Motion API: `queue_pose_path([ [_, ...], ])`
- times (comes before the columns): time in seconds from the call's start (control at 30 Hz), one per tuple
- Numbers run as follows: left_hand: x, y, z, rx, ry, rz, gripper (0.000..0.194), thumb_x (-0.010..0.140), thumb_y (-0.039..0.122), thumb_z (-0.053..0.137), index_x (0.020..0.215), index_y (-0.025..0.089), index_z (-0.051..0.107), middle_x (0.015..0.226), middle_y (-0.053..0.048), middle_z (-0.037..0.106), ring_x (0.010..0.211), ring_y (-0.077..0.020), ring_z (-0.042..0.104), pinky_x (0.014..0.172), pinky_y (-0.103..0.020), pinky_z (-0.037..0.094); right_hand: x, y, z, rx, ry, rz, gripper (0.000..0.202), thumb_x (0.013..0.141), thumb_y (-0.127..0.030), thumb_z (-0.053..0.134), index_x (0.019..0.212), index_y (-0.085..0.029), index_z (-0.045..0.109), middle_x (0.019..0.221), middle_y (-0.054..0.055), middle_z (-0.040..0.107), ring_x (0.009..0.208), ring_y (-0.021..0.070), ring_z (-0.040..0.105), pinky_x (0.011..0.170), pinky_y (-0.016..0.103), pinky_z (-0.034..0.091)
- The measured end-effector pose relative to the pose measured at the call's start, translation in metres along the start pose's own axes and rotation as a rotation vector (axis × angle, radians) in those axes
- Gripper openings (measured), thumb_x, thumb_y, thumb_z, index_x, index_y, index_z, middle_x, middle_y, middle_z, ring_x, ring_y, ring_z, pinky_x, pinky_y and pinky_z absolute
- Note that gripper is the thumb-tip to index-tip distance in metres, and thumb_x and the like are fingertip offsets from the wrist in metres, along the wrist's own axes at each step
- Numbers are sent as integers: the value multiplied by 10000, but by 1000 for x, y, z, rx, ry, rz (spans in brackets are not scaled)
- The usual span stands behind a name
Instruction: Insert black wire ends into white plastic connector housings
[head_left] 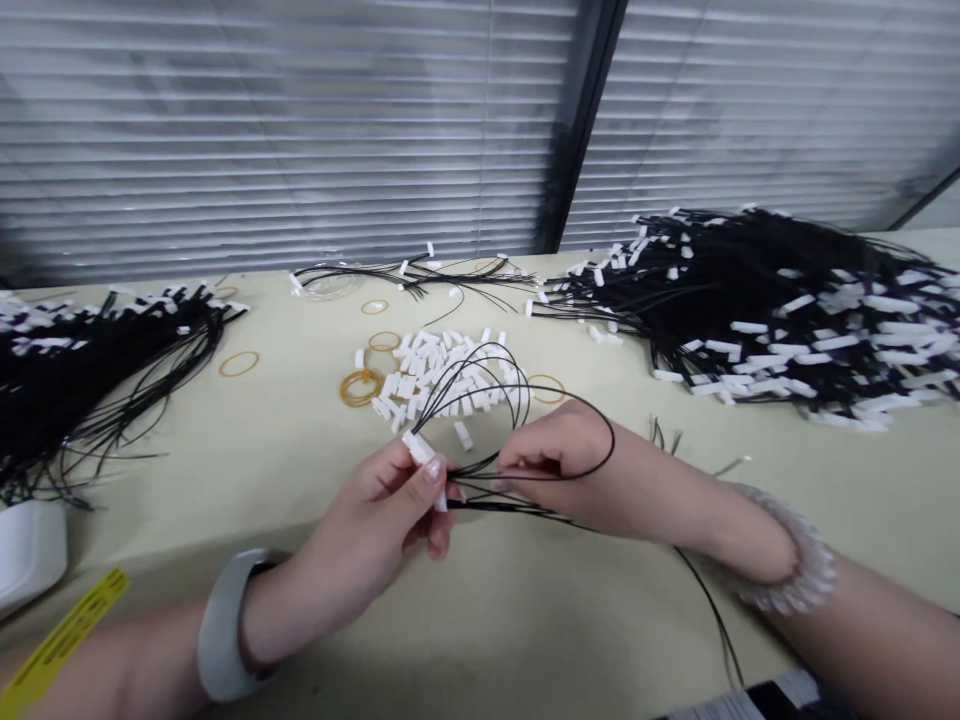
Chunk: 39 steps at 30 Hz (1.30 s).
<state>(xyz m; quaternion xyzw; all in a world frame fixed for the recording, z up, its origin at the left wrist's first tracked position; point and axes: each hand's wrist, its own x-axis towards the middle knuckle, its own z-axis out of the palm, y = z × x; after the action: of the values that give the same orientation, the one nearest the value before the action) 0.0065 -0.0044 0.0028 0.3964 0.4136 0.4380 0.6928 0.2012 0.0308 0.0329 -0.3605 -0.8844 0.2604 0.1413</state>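
Observation:
My left hand (397, 500) is closed on a white plug connector (424, 458), pinched between thumb and fingers. Thin black wires (480, 468) run from the connector, some looping upward and back. To its right, my right hand (562, 455) pinches one or more of these wires between thumb and fingertips; exactly how many is hidden. Other wires from the connector trail below the right hand toward the lower right. Just behind the hands lies a pile of small white connector housings (435, 375), with a single housing (463, 436) apart from it.
Heaps of black wires with white connectors lie at right (750, 300) and left (97, 370). A few loose wire harnesses (405, 275) lie at the back. Yellow rubber bands (360, 387) surround the pile. A white object (30, 550) sits at left. Blinds (285, 130) stand behind the table.

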Motion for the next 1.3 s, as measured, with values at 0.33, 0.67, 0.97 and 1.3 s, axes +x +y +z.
queue_pose_path([
  [0.33, 4, 4, 0, -156, 152, -49, 141, 813, 210, 552, 700, 151, 491, 643, 18, 568, 437, -59, 482, 416, -172, 386, -14, 12, -36, -534, 947, 156, 111, 747, -183, 560, 804, -183, 655, 657, -15, 631, 561, 90, 539, 542, 207, 394],
  [0.67, 6, 3, 0, -206, 147, -67, 131, 843, 202, 514, 729, 154, 471, 644, 17, 557, 427, -53, 470, 403, -161, 385, -32, 13, -55, -796, 735, 347, 117, 706, -255, 600, 701, -228, 714, 500, -20, 614, 458, 120, 526, 461, 236, 321],
  [0.97, 7, 5, -1, -250, 167, -85, 122, 815, 192, 546, 716, 153, 488, 625, 20, 546, 417, -57, 467, 396, -170, 382, -41, 22, -71, -708, 520, 296, 81, 720, -204, 601, 694, -218, 676, 485, -28, 565, 424, 70, 436, 482, 240, 316],
  [1.3, 5, 3, 0, -152, 99, -85, 146, 799, 210, 568, 692, 153, 485, 612, 21, 563, 401, -49, 473, 391, -163, 368, -27, -10, -46, 544, 1078, -122, 304, 873, -125, 414, 1068, -280, 586, 803, -3, 591, 554, 43, 531, 508, 203, 456],
])
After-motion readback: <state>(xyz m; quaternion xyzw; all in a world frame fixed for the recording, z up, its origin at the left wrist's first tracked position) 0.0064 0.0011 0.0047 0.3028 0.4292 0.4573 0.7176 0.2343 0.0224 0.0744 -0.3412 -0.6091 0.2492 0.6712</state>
